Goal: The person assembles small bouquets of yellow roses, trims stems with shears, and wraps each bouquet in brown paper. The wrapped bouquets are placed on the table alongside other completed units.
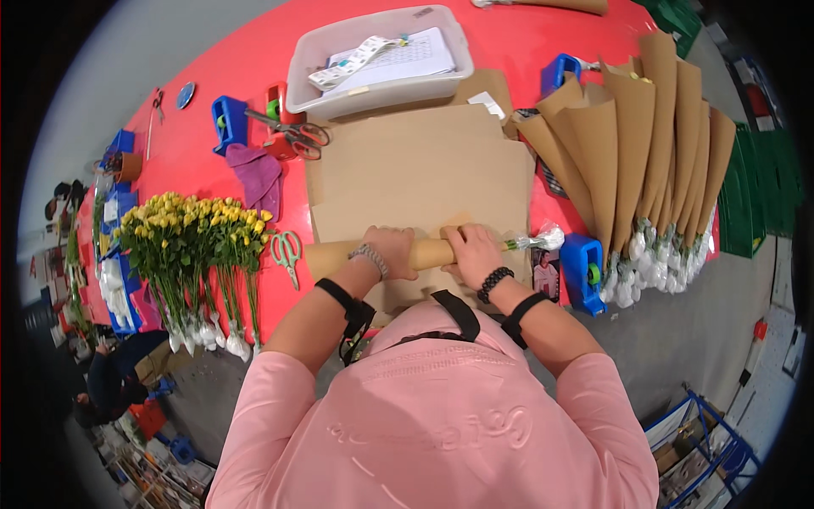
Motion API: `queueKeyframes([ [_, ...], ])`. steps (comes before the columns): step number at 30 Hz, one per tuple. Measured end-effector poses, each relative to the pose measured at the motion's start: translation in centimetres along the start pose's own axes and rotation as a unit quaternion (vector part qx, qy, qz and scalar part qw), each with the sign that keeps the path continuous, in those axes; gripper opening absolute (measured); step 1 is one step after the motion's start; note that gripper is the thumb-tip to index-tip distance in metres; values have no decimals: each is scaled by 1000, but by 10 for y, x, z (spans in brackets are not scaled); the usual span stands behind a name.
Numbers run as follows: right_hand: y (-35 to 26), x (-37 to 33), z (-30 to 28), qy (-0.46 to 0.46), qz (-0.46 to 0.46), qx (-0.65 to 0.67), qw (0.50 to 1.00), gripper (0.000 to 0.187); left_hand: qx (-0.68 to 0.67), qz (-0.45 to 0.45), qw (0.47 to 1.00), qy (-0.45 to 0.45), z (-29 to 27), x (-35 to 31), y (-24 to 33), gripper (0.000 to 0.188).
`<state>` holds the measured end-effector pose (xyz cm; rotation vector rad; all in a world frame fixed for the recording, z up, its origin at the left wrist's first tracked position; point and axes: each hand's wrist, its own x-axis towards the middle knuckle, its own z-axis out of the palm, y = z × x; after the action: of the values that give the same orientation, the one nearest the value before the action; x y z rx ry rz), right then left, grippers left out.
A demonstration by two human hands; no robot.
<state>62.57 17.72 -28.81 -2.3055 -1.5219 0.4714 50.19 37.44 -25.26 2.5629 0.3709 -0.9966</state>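
Note:
A brown paper roll [431,253] lies sideways in front of me, wrapped into a cone around flowers whose heads are hidden. Green stems and a white wrapped stem end [547,238] stick out of its right side. My left hand [390,248] is closed over the middle of the roll. Closer to the stem end, my right hand [475,256] grips the same roll, fingers curled over its top. Beneath is a stack of flat brown paper sheets [415,165]. Left of the roll lie green-handled scissors [287,254].
Yellow roses [191,222] lie in a row at left. Finished paper cones [632,144] pile up at right, beside a blue tape dispenser [583,273]. A grey bin [377,100] with papers stands at the back. Red-handled scissors [301,136] and a purple cloth [254,176] sit left of the sheets.

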Motion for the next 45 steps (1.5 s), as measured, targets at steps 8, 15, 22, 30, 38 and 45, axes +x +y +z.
queueKeyframes([
  [8, 1, -3, 12, 58, -45, -22, 997, 72, 103, 17, 983, 154, 18, -13, 24, 75],
  [15, 4, 24, 11, -63, 6, -31, 998, 67, 42, -3, 997, 72, 3, 4, 17, 69],
  [22, 6, 25, 11, -73, -3, -65, 995, 64, 122, 40, 968, 217, 37, 13, 27, 56],
  [30, 29, -10, 4, 89, -86, 88, 988, 40, -62, 38, 993, 96, 15, 12, 19, 77],
  [38, 33, 39, 8, 196, -11, 63, 979, 38, -9, 5, 977, 212, -25, 41, 7, 87],
  [45, 35, 52, 8, 286, 142, 110, 941, 56, -80, -24, 983, 162, -29, 59, 1, 73],
])
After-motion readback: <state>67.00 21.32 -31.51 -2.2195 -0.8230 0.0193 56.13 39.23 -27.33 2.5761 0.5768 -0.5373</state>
